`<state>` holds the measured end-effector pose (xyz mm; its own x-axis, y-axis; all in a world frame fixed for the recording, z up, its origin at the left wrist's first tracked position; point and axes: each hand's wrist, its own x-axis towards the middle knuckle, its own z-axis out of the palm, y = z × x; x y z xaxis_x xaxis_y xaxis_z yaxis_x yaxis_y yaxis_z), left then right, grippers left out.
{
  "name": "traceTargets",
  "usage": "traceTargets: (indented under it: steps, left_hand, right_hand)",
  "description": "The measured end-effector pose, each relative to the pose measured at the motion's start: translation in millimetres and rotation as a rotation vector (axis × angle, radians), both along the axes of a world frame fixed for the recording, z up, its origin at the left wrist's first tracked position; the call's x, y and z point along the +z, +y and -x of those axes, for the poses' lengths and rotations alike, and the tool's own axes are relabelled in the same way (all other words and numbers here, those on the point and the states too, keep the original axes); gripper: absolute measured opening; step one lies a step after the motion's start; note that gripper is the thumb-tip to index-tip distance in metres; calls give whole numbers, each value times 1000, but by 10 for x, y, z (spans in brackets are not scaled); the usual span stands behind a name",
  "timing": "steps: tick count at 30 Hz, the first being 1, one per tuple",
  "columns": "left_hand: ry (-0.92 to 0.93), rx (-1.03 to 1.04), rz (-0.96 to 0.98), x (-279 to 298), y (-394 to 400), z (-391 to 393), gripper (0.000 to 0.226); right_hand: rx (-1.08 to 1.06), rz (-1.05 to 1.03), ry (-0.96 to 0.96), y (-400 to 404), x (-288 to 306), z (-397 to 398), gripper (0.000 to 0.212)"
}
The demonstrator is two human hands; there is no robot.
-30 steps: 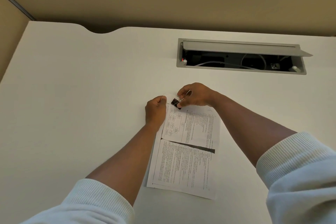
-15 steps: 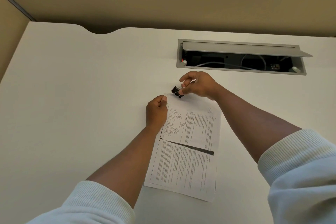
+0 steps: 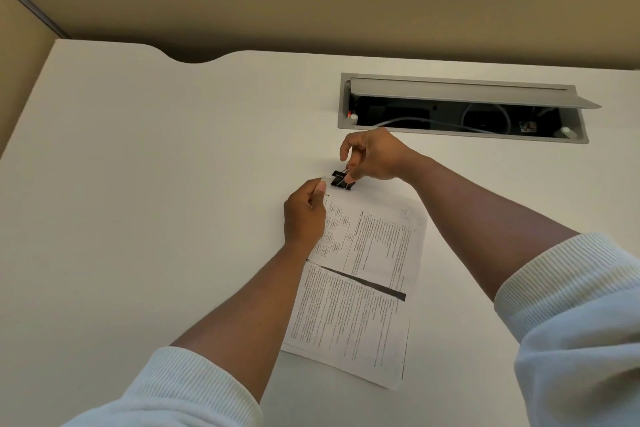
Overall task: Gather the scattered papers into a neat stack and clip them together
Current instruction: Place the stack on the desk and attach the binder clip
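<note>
two bare hands meet at the far corner of a stack of white printed paper sheets [image 3: 360, 274] on a plain white desk [image 3: 156, 184], and you are one short move from the clip going on. your left hand [image 3: 304, 215] is closed in a pinch on the stack's far left corner, thumb on top, lifting that corner slightly off the desk. your right hand [image 3: 372, 158] is closed on the wire handles of a small black metal binder clip [image 3: 343, 179], thumb and forefinger squeezing them while the other fingers curl clear above. whether the clip's mouth is sprung open cannot be told from this angle. the clip sits just beyond the far edge of the stack, touching or almost touching the pinched corner, so the paper lies toward you and a little to the left of your right-hand grip. the stack's long axis runs away from you, leaning slightly to the left at the far end, and its sheets look squared up, with only a thin offset showing at the near edge. the right hand is the nearer to the clip and already has it; the left only steadies. the coming move, by the look of it, turns on drawing the clip back toward you over that raised corner, with its mouth lined up along the short far edge. behind your right hand, a grey metal cable hatch [image 3: 457, 94] stands open in the desk.
</note>
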<state>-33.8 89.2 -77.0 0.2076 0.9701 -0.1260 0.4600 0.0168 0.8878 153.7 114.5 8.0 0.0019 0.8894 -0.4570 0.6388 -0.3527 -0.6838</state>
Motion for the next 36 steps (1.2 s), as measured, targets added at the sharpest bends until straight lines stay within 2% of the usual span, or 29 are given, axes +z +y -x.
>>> traceTargets:
  steps: [9,14,23,30,33,36]
  left_hand:
    - [-25,19,-54,-4,-45,-9,30]
    - [-49,82,-10,9,-56,-34,15]
    - [-154,89,38,-31,-19,-30,8]
    - [-271,134,180,-14,4,1,13]
    - [-383,154,288,25,31,20,7]
    - [-440,152,423,47,86,45,15]
  right_hand:
    - [13,8,10,18,-36,7,37]
    - [-8,27,25,0,-45,14,38]
    - [-11,24,46,-1,-39,40,37]
    - [5,8,46,10,-26,26,35]
    - [5,1,47,4,-28,11,36]
    - [0,-2,58,8,-26,-9,36]
